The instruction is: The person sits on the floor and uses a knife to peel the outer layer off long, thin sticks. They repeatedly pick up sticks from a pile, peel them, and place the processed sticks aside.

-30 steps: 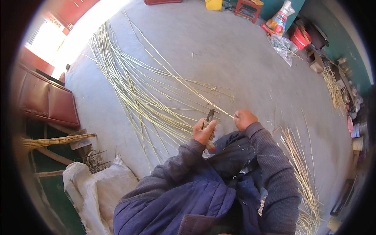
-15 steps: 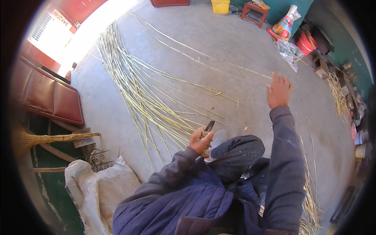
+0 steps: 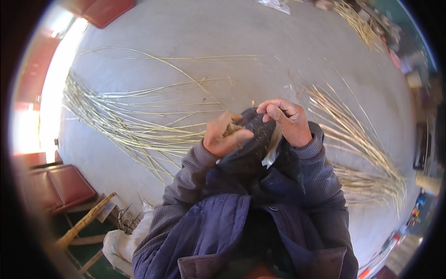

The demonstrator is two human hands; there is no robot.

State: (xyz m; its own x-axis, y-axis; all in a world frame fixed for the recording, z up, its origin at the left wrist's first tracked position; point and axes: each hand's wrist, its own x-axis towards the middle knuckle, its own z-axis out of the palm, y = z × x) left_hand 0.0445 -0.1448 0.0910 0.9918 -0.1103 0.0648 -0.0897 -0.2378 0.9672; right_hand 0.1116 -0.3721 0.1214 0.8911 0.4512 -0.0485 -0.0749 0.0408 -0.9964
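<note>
My left hand [image 3: 225,135] is raised over my lap, smeared by motion, its fingers curled round something tan and rough that I cannot make out. A long thin plant strip [image 3: 179,68] arcs in from the far left and ends beside this hand. Just to the right, my right hand [image 3: 289,122] hangs with its fingers bent and the thumb close against them. Whatever they pinch, if anything, is too small to name. The hands are apart. Small pale shavings dot the dark trousers [image 3: 253,128] on my knee below them.
A loose bundle of long green-yellow strips [image 3: 116,121] fans across the grey floor at left. Drier tan strips [image 3: 362,135] lie at right. Maroon padded panels [image 3: 62,186], a bamboo-handled broom [image 3: 88,218] and a white sack [image 3: 123,242] stand at lower left.
The view has swung to the right and downward. My right hand has drawn back from its far reach to beside the left hand. The dark knife blade seen in the left hand no longer shows.
</note>
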